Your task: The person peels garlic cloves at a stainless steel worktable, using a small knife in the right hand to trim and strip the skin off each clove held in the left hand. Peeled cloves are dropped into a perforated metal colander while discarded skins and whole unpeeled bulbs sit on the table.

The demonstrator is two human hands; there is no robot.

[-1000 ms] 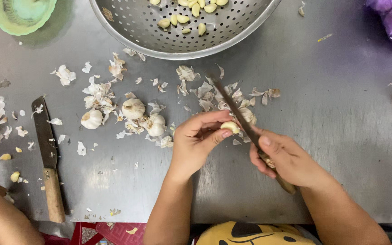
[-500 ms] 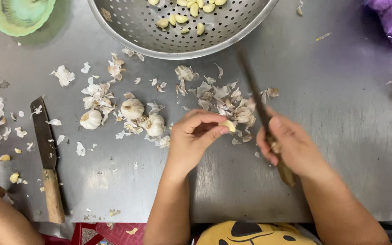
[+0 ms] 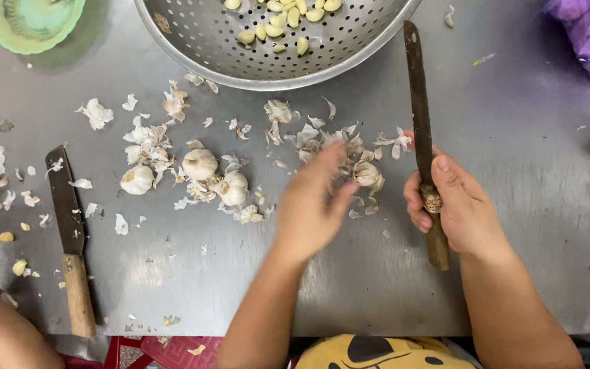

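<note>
A wooden-handled knife is gripped upright by the right hand on the steel table, below the perforated colander; the left hand, blurred, grip indiscernible, is held beside a garlic bulb.

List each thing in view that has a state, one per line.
Right hand: gripping knife, blade up.
Knife: held upright.
Left hand: blurred, over garlic skins.
Colander: holds peeled cloves.
Whole garlic bulbs: unpeeled.
Second knife: lying flat, unheld.
Green bowl: upright.
</note>
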